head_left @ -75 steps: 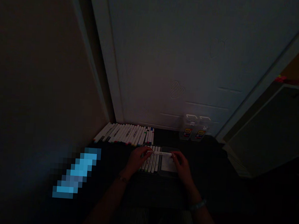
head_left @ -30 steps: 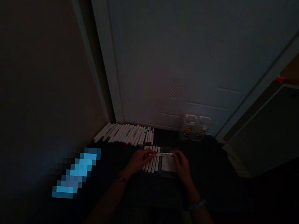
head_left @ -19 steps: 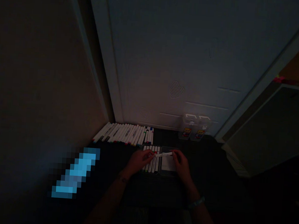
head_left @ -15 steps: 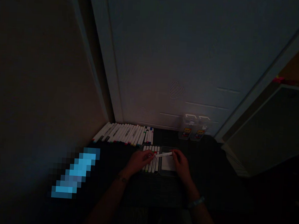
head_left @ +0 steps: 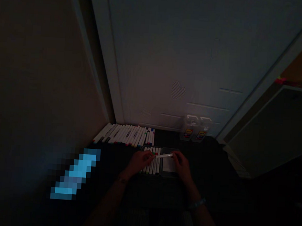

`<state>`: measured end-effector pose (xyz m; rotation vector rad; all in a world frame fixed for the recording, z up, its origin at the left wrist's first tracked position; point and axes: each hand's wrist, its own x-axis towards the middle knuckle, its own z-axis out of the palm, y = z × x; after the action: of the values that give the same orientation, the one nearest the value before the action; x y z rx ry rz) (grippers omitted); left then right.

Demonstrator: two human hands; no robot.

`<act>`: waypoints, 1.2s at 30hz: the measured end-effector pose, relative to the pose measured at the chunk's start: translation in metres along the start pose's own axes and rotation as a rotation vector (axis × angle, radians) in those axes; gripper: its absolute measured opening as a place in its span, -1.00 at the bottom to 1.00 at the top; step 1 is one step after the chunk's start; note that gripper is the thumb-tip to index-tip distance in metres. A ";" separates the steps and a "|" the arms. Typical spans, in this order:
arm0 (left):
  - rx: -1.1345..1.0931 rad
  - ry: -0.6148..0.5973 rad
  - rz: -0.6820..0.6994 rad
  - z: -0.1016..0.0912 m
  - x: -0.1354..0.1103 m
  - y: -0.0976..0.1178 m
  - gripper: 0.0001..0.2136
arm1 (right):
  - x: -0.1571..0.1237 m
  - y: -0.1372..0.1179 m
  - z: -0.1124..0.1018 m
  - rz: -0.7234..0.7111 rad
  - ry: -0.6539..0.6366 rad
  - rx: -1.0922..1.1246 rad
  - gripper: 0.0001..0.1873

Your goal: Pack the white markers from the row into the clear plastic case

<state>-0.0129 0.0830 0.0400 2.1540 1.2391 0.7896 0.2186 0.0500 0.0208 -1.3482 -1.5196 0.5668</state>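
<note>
The scene is very dim. A white marker (head_left: pixel 164 156) is held crosswise between both hands, just above a dark tray (head_left: pixel 175 151). My left hand (head_left: pixel 138 161) pinches its left end, where a cap shows. My right hand (head_left: pixel 181 166) pinches its right end. Several white markers (head_left: pixel 152 164) lie side by side in the tray's left half. A white sheet (head_left: pixel 169 165) lies in its right half.
A long row of white markers (head_left: pixel 125 135) lies on the dark floor against a closed white door (head_left: pixel 185 60). Two clear containers (head_left: pixel 196 129) with coloured labels stand by the door. A blurred blue patch (head_left: pixel 74 173) glows at the left. A dark panel (head_left: pixel 276 128) stands at the right.
Both hands have kept hold of the marker over the tray. Its left cap end showed red a second ago; the marker has tilted slightly and the hands have shifted a little left.
</note>
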 end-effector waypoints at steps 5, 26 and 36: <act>-0.015 0.062 0.014 -0.002 -0.001 -0.001 -0.64 | -0.003 -0.004 0.000 -0.011 -0.007 0.020 -0.68; 0.008 0.154 0.043 0.000 -0.001 -0.007 -0.68 | -0.007 -0.009 -0.002 -0.064 -0.005 -0.006 -0.75; -0.008 0.175 0.076 0.002 0.000 -0.010 -0.72 | -0.007 -0.008 -0.001 -0.069 -0.009 -0.007 -0.74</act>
<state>-0.0174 0.0872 0.0319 2.1738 1.2422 1.0331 0.2152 0.0414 0.0256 -1.2952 -1.5704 0.5245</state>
